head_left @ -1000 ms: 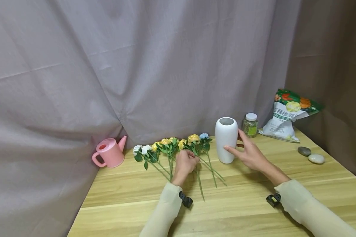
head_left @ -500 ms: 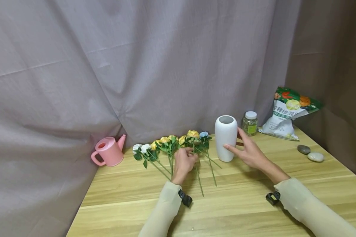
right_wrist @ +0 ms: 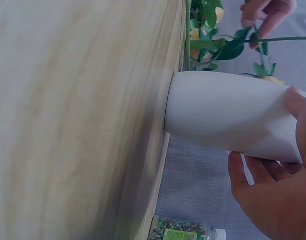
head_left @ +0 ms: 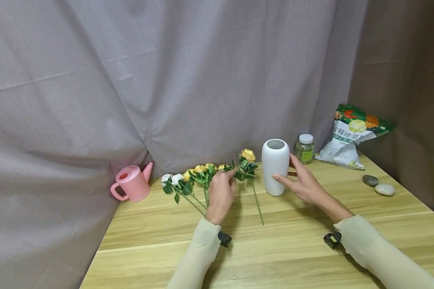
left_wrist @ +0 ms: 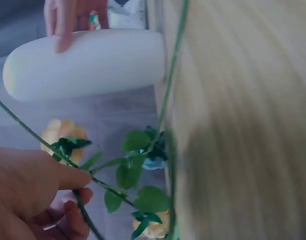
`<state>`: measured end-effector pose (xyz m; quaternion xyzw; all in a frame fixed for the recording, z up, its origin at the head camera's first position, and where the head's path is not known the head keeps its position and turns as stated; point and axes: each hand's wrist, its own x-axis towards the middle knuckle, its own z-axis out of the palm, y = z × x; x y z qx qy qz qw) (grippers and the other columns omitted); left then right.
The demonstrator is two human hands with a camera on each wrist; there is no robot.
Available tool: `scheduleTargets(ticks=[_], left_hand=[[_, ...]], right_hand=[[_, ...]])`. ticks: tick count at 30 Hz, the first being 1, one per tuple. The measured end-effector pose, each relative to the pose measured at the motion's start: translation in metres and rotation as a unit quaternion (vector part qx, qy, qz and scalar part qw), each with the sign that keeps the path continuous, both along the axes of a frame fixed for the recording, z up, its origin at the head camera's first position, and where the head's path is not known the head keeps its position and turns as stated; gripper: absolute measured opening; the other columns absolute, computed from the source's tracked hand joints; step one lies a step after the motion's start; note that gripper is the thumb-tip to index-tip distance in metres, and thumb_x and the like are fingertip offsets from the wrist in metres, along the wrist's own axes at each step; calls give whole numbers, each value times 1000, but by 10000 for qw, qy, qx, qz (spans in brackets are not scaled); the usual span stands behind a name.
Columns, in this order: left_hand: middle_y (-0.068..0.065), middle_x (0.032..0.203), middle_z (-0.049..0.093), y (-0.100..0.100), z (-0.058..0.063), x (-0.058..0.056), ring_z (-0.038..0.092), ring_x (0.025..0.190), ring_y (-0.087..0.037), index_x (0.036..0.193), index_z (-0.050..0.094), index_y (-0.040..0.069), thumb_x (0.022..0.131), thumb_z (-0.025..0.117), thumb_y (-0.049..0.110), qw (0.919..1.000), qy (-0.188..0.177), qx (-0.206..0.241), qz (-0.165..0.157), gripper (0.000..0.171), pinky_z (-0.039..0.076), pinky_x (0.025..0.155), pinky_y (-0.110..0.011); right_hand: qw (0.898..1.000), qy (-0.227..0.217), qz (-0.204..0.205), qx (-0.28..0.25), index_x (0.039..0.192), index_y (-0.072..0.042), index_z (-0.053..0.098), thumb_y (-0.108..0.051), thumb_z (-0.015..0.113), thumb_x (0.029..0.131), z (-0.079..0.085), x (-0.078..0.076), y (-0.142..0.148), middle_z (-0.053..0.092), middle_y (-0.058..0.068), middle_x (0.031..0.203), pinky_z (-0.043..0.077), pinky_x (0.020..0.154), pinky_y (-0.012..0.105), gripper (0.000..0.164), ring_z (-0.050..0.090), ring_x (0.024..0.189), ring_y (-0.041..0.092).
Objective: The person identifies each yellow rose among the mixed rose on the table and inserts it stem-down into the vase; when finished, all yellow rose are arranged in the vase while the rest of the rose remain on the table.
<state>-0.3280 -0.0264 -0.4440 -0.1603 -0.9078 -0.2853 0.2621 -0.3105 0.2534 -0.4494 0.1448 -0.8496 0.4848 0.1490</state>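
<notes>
At the centre of the head view, the left hand (head_left: 221,192) is grasping: its fingertips pinch green stem below a large yellow artificial rose (head_left: 248,155), raised just left of the vase. In the left wrist view two stems cross at those fingertips — I cannot tell whether both are pinched.

Right of centre, the right hand (head_left: 305,186) grips a tall, white, rounded vase (head_left: 275,168), thumb across its front and the other fingers bent along its right side. The vase stands upright on a pale wood-grain table (head_left: 275,257), its dark mouth facing up.

Left of the vase, a row of artificial flowers lies along the back of the table: two white blooms (head_left: 177,179) at the row's left end, then a cluster of smaller yellow blooms (head_left: 199,168), partly behind the left hand. A pale blue bloom (left_wrist: 154,162) shows near the lower centre of the left wrist view.

At the left of the head view sits a pink watering can (head_left: 135,184), spout pointing up and right. Toward the right edge are a clear jar with a white lid (head_left: 305,149), a green-and-white printed plastic bag (head_left: 341,148) and two smooth stones, one dark grey (head_left: 370,180), one whitish (head_left: 385,189) — all behind or beyond the right hand. Grey-mauve cloth (head_left: 202,80) hangs across the background.
</notes>
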Motion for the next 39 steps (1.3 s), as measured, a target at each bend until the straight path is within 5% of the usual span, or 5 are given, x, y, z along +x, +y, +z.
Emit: scheduleTargets(ticks=[10, 14, 19, 28, 39], left_hand=[[-1, 96, 69, -12, 18, -6, 63, 85, -19, 117, 76, 19, 97, 66, 9, 9954, 932, -118, 195, 25, 57, 70, -30], [-2, 99, 65, -13, 20, -7, 56, 88, -20, 122, 74, 22, 98, 59, 3, 9966, 781, -265, 49, 33, 53, 70, -29], [-6, 96, 66, -15, 26, -11, 59, 76, -18, 127, 71, 17, 99, 63, 10, 9950, 319, 730, -597, 30, 49, 59, -26], [2, 98, 79, -22, 55, -12, 73, 86, -12, 120, 74, 22, 94, 73, 31, 9647, -217, 2493, -818, 28, 61, 77, -32], [-1, 97, 79, -7, 99, -13, 76, 84, -22, 115, 74, 19, 91, 74, 38, 9255, -256, 3517, -1382, 31, 62, 72, -30]], right_hand=[[10000, -36, -1, 6, 159, -33, 22, -45, 73, 90, -1, 0, 0, 45, 10, 151, 49, 105, 58, 87, 49, 136, 34], [10000, -61, -8, 15, 159, -33, 21, -46, 73, 90, -2, 0, -1, 44, 10, 152, 49, 105, 57, 87, 49, 136, 34], [10000, -48, -17, 20, 159, -33, 22, -47, 73, 89, -1, 0, -1, 44, 9, 152, 50, 104, 56, 87, 50, 136, 34], [10000, -21, -15, 7, 158, -32, 23, -46, 73, 89, 2, 0, 0, 46, 9, 149, 50, 104, 55, 86, 50, 135, 33], [10000, -24, 4, -50, 158, -32, 24, -44, 74, 89, 2, 1, 0, 46, 8, 149, 51, 104, 55, 86, 51, 134, 32]])
